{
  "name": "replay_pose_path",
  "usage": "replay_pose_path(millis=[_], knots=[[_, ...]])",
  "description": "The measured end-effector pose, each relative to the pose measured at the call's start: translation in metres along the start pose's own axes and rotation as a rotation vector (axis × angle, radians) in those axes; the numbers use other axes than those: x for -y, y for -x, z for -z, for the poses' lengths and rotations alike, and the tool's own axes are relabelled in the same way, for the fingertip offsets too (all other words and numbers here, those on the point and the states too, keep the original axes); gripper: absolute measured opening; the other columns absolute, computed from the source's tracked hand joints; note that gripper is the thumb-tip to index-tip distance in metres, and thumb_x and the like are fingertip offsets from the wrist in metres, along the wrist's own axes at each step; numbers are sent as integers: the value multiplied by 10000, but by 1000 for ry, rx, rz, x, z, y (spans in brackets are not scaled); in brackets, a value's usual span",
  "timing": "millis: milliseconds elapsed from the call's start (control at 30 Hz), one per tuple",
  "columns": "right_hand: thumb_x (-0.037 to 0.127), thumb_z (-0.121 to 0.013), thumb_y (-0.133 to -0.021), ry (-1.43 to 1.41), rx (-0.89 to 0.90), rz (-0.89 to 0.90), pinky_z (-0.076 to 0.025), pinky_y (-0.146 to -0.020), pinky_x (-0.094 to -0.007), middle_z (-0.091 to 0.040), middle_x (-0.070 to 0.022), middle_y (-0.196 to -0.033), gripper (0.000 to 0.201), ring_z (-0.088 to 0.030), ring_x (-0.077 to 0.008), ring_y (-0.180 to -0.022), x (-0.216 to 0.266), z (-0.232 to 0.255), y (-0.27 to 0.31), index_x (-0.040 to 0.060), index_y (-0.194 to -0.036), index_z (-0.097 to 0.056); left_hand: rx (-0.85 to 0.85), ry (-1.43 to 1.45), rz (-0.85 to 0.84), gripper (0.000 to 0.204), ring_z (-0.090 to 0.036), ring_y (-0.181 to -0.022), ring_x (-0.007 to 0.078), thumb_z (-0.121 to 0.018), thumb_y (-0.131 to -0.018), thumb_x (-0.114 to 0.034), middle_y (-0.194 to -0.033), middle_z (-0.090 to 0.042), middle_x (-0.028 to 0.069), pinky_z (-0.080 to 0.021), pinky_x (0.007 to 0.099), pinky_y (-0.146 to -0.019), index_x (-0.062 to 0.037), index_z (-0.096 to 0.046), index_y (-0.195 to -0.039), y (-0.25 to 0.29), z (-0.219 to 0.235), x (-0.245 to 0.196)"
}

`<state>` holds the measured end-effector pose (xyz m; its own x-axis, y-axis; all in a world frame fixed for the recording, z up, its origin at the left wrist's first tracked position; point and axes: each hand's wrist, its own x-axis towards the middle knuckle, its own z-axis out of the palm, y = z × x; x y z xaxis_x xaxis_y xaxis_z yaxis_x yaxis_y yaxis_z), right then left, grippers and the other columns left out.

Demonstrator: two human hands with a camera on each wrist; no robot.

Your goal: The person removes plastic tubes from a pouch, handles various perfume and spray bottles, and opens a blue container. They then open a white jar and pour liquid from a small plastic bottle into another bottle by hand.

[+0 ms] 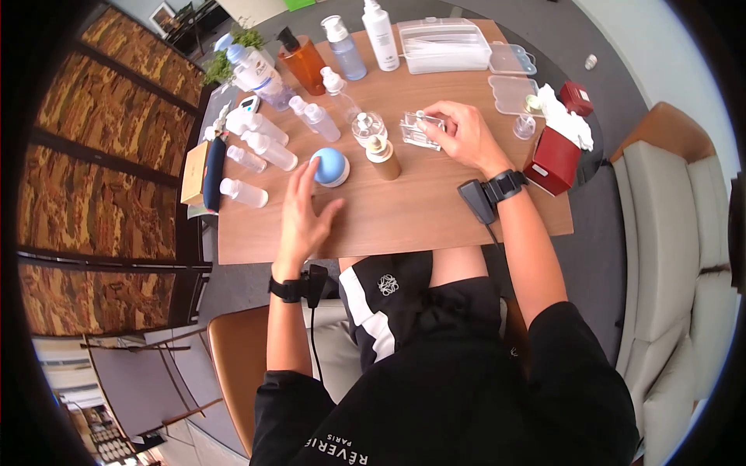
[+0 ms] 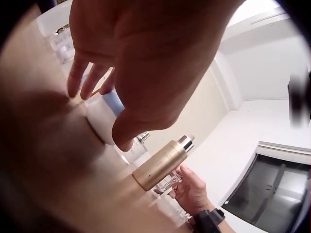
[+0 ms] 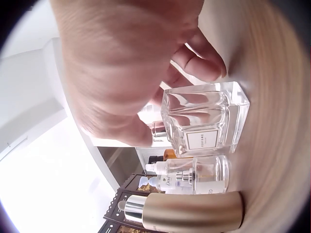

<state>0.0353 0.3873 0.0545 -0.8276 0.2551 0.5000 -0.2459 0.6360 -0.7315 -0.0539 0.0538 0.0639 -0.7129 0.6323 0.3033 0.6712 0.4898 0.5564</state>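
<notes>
In the head view, the left hand (image 1: 301,221) is spread beside a white jar with a round blue lid (image 1: 330,166), its fingertips at the lid's left side. The left wrist view shows the left hand (image 2: 146,63) with straight, parted fingers and the thumb near the white jar (image 2: 101,117); contact cannot be told. The right hand (image 1: 465,136) holds a square clear glass perfume bottle (image 1: 420,133) by its upper part. In the right wrist view the labelled glass bottle (image 3: 206,119) stands with its base at the wood, the right hand's thumb (image 3: 131,131) at its neck.
A gold pump bottle (image 1: 384,161) and a round glass bottle (image 1: 368,127) stand between the hands. White and clear bottles (image 1: 268,147) are at the left, taller pump bottles (image 1: 381,39) and a plastic box (image 1: 443,48) at the far edge. A red box (image 1: 552,161) is at the right.
</notes>
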Motion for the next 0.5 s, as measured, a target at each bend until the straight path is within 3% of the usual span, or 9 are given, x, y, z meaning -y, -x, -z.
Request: replay_pose_path(millis=[33, 67, 100, 167, 233, 300, 400, 467, 500], knots=[[233, -776, -952, -2, 18, 13, -388, -507, -300, -660, -60, -680, 281, -484, -84, -540, -1, 0, 0, -15, -1083, -767, 7, -24, -21, 964, -588, -1313, 360, -867, -829, -45, -1526, -521, 212, -560, 431, -1028, -132, -375, -1654, 7, -6, 1], [236, -778, -937, 26, 35, -28, -455, -574, -340, -717, -113, -810, 290, -571, -163, -611, -1, 0, 1, -5, -1097, -763, 41, 6, 32, 982, -550, -1379, 394, -849, -847, -53, -1569, -491, 237, -513, 457, -1098, -98, -318, -1672, 14, -12, 3], [239, -779, -921, 49, 64, -59, -522, -641, -379, -774, -167, -940, 301, -658, -242, -681, 0, -2, 1, 5, -1110, -760, -35, -20, -49, 971, -522, -1410, 417, -835, -858, -62, -1598, -464, 246, -478, 470, -1135, -62, -300, -1669, 19, -23, 7], [215, -784, -918, 65, 103, -73, -524, -641, -372, -773, -163, -938, 296, -655, -227, -679, 0, -4, 2, 6, -1125, -753, -149, -107, -136, 926, -458, -1467, 472, -793, -887, -81, -1651, -400, 279, -388, 492, -1213, 36, -277, -1646, 32, -37, 6], [192, -790, -916, 77, 106, -131, -517, -630, -353, -764, -144, -912, 298, -637, -190, -666, 2, -4, 0, 7, -1144, -742, -171, -50, -78, 906, -465, -1448, 486, -785, -883, -114, -1580, -455, 318, -398, 525, -1197, 54, -288, -1622, 33, -38, -2], [194, -788, -928, 22, 107, -141, -488, -598, -323, -736, -110, -850, 298, -602, -142, -643, -4, -5, 1, -1, -1148, -736, -261, -45, -22, 894, -463, -1433, 502, -797, -884, -131, -1601, -398, 311, -408, 516, -1196, 36, -308, -1613, 33, -41, 1], [195, -780, -958, -21, 88, -169, -432, -547, -288, -679, -65, -745, 297, -555, -89, -601, -15, -9, 2, -24, -1151, -723, -333, 36, 0, 733, -553, -1288, 474, -829, -843, -72, -1408, -501, 280, -488, 501, -1094, -37, -498, -1496, 37, -34, -9], [194, -779, -963, -22, 99, -177, -424, -538, -283, -661, -57, -713, 297, -546, -83, -582, -6, -8, 2, -26, -1154, -722, -299, 61, 9, 615, -594, -1149, 416, -822, -842, -46, -1288, -531, 234, -515, 496, -997, -49, -567, -1401, 43, -34, -8], [192, -778, -968, -13, 99, -209, -415, -529, -279, -644, -49, -680, 296, -537, -77, -563, -4, -8, 2, -28, -1158, -720, -308, 90, -21, 507, -587, -1009, 361, -811, -857, -61, -1137, -557, 172, -500, 476, -899, -48, -608, -1322, 45, -33, -9]])
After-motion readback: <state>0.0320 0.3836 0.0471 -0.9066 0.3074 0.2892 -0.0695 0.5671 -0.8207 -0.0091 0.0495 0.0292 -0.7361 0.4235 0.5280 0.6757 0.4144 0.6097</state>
